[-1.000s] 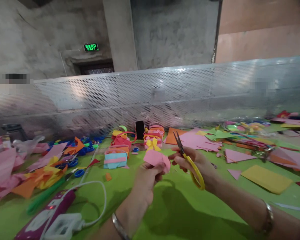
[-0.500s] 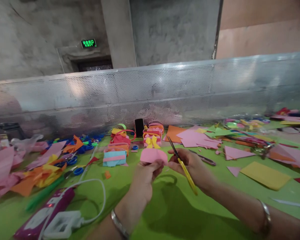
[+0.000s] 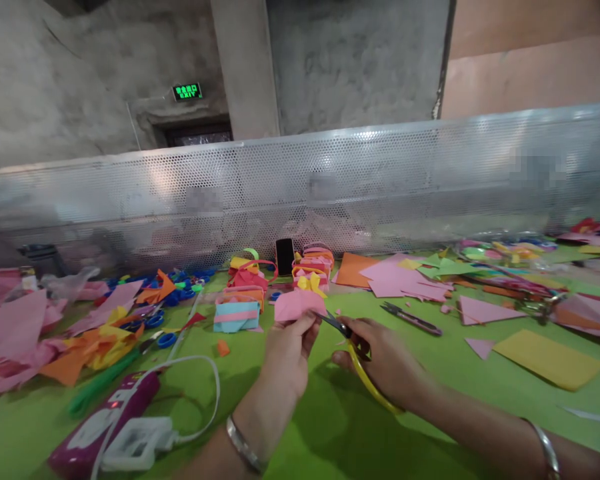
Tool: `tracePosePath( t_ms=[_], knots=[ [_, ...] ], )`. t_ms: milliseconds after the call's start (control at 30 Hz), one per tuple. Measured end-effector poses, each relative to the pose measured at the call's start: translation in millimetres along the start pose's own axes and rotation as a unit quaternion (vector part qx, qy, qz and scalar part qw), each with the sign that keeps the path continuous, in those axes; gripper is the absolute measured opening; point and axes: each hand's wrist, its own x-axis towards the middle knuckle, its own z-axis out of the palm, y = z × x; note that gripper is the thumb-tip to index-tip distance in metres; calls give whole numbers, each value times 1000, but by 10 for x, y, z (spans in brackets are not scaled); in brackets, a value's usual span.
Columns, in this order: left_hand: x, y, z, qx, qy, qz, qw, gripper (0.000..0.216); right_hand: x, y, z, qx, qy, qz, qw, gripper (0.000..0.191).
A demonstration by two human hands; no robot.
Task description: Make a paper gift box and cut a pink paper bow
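Observation:
A rounded piece of pink paper (image 3: 296, 306) is pinched between the thumb and fingers of my left hand (image 3: 293, 347). My right hand (image 3: 385, 357) is closed around scissors (image 3: 367, 381) with yellow handles. Their dark blades point left and reach the paper's right edge, close to my left fingertips; whether they are cutting into it I cannot tell. Just behind the paper stand small paper bags, one pink with a yellow bow (image 3: 311, 283). To the left is a light blue bag with a pink stripe (image 3: 237, 316).
A purple power strip (image 3: 105, 427) with a white plug and cable lies front left. Paper scraps (image 3: 93, 343) and blue-handled scissors (image 3: 155, 321) crowd the left. Tweezers-like snips (image 3: 411, 318) and a yellow sheet (image 3: 549, 359) lie right. A phone (image 3: 285, 256) stands before the perforated metal screen (image 3: 260, 200).
My right hand has turned the scissors from pointing up to pointing left, bringing the blades to the pink paper. The whole view has shifted slightly.

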Motion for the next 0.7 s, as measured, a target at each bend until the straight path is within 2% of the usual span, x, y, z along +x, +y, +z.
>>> tracePosePath(
  t_ms=[433,700],
  knots=[
    [30,-30,-27,17,-13,1,1000,17,12,64,13,-20,13,-8,1000,24],
    [7,-16,-21,21,-6,-10,1000,19,9,63,2,-26,3,-9,1000,23]
  ],
)
